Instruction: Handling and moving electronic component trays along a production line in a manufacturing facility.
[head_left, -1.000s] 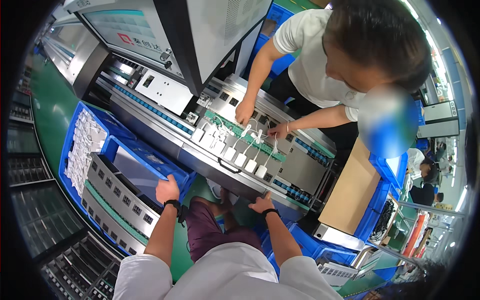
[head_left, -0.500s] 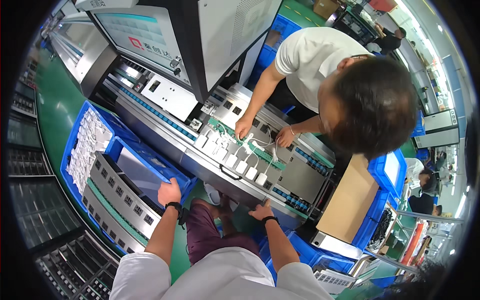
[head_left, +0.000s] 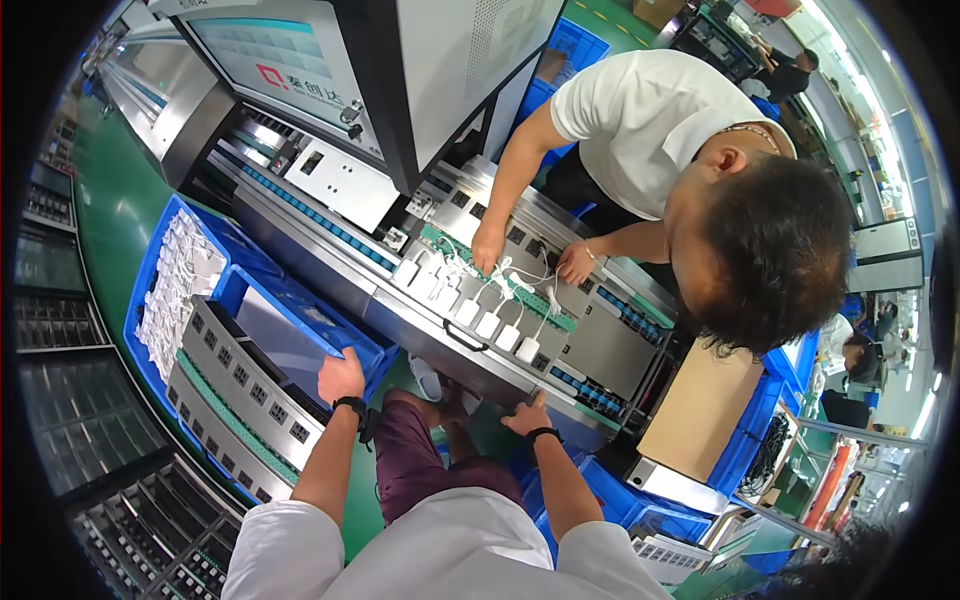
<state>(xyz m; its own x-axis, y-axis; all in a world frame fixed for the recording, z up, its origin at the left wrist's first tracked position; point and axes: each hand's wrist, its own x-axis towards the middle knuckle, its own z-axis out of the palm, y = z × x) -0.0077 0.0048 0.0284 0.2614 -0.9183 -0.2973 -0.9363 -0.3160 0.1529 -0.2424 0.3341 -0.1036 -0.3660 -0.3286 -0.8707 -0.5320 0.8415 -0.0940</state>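
Observation:
My left hand point(head_left: 341, 377) is closed over the rim of a blue plastic bin point(head_left: 300, 352) at the left. My right hand point(head_left: 525, 413), its fingers mostly curled and one reaching up, rests against the front edge of the metal conveyor point(head_left: 420, 325); anything inside those fingers is hidden. On the conveyor, several white power adapters point(head_left: 488, 325) stand in a row, their white cables point(head_left: 512, 285) tangled over a green strip point(head_left: 560, 322). Across from me a person in a white shirt point(head_left: 640, 120) bends over, with both hands point(head_left: 575, 263) among the cables.
White cabled parts point(head_left: 180, 300) fill another blue bin at the left. Beside it lean grey panels with dark sockets point(head_left: 235, 375). A large monitor housing point(head_left: 440, 80) overhangs the conveyor. At the right, a brown cardboard sheet point(head_left: 700, 410) lies near blue bins and a black cable coil point(head_left: 765, 455).
The person across from me has shifted their head to the right and slightly down, with their hands still at the cables. My hands keep their places on the bin and the conveyor edge.

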